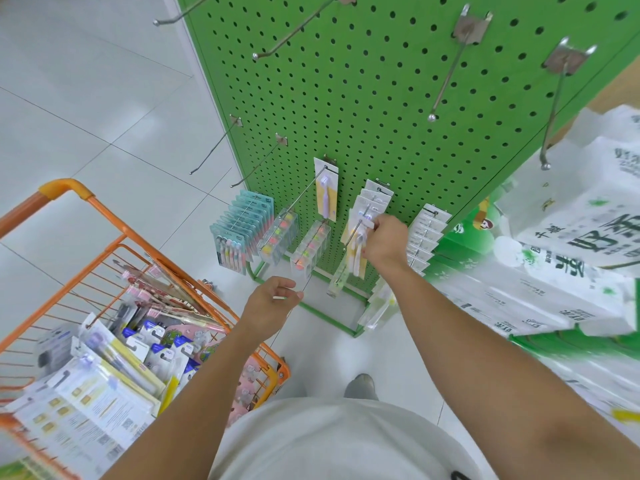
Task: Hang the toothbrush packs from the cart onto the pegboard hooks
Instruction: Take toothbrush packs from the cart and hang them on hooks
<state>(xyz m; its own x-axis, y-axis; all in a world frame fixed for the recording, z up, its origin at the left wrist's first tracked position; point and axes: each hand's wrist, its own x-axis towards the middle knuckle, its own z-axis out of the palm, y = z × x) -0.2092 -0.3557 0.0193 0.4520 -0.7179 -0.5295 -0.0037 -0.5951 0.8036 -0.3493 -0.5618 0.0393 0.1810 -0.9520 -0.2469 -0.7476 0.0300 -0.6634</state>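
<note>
Now right hand (386,242) on pack (360,233).

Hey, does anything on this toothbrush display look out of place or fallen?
Yes. Two clear plastic toothbrush packs lie at the foot of the green pegboard stand, leaning against its base frame rather than hanging on a hook. They look dropped. The packs hanging on the hooks look orderly; the right hand holds a pack there.

Bare forearms, pale grey-white top (332,441), perhaps a grey shoe (362,386) below.
</note>
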